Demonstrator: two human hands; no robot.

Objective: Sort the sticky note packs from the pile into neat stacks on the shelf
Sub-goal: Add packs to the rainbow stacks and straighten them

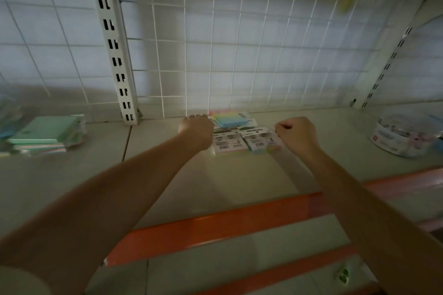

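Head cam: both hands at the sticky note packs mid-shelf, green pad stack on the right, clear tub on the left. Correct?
Sides are swapped. In the head view the green pad stack sits at the left end of the shelf and the clear tub at the right. Both the left hand and right hand are at the sticky note packs.

Just one view here, head-mounted wide-angle, looking forward and down along both forearms at the shelf (239,175) from close range. It faces the wire grid (239,43) at the back; edges bend noticeably.
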